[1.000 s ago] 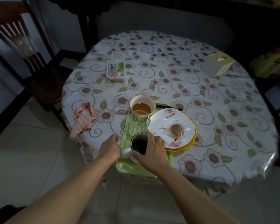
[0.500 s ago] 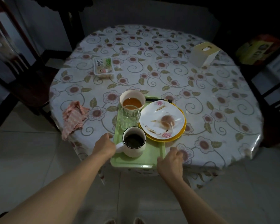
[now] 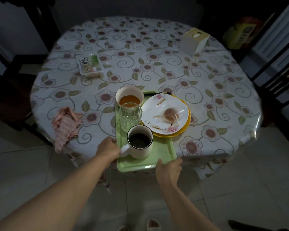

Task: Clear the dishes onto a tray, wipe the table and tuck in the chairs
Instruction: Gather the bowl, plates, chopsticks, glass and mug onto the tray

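1. Pale green rectangular plastic tray sits at the worktop's near edge, low centre of the frame, overhanging for easy lifting.
2. Left hand grips its left rim; right hand curls its fingers round the near right corner.
3. Glossy white ceramic mug, ribbed clear glass, soup bowl and stacked plates crowd the tray.
4. Crumpled pink cloth waits at left.

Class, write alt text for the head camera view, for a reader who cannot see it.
Two hands grip a green tray at the near edge of a round table: the left hand its left rim, the right hand its near right corner. The tray carries a mug, a glass, a bowl and stacked plates. A pink cloth lies to the left.
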The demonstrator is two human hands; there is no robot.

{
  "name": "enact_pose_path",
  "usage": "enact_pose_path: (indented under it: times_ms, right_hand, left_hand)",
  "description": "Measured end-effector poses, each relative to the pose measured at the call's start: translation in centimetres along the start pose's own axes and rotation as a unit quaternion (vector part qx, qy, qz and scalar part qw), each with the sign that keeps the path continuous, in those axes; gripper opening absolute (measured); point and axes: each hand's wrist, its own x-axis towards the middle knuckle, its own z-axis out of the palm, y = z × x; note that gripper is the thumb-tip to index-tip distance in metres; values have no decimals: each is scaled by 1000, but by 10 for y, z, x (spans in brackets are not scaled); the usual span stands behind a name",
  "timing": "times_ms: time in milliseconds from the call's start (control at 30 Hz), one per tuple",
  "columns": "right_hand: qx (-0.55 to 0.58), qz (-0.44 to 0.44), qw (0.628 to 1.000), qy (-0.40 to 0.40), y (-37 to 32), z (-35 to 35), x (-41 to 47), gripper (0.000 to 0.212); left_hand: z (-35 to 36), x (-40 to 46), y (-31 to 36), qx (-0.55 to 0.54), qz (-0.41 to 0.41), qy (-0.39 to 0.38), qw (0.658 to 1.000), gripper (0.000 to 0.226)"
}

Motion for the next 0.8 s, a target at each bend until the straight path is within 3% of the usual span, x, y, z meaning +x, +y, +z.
enact_pose_path:
  times_ms: [200,333,600,800]
  right_hand:
    - [85,45,995,16,-6,20,-4,87]
    - [74,70,995,14,-7,22,0,88]
    - [69,66,995,7,-6,16,7,87]
    - [22,26,999,20,4,-17,27,79]
  left_hand:
    - [-4,2,-4,1,11,-43,999,37]
    - [-6,2,-5,-11,16,-70,997,46]
    - [-2,-4,-3,-22,14,-79,997,26]
    - [28,-27,2,23,-3,-103,994,30]
